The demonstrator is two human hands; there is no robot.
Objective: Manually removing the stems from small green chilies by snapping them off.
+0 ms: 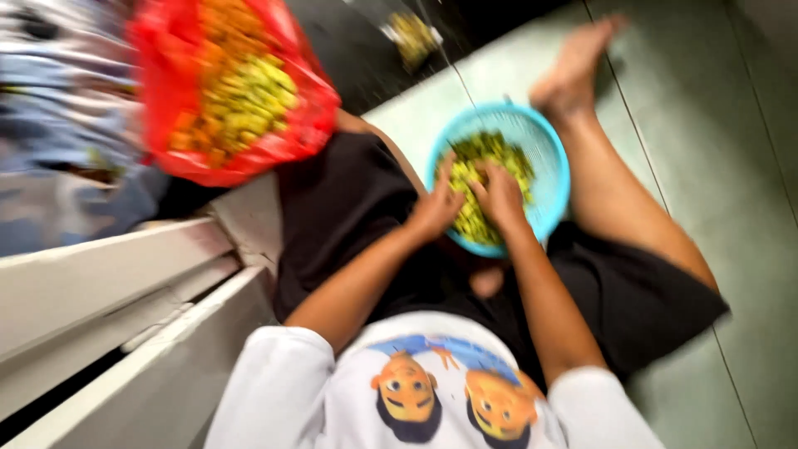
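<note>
I sit on a tiled floor with a round light-blue strainer basket [551, 158] resting on my lap. It holds green-yellow chopped vegetable pieces [492, 154]. My left hand [438, 204] and my right hand [499, 195] are both down in the basket, side by side, with their fingers in the pieces. The frame is blurred, so whether either hand grips any pieces cannot be told.
A red plastic bag [229, 87] with yellow-green and orange pieces lies at the upper left. White slanted boards [125, 283] run along the left. My right leg and bare foot [573, 71] stretch out over the green floor tiles [731, 125].
</note>
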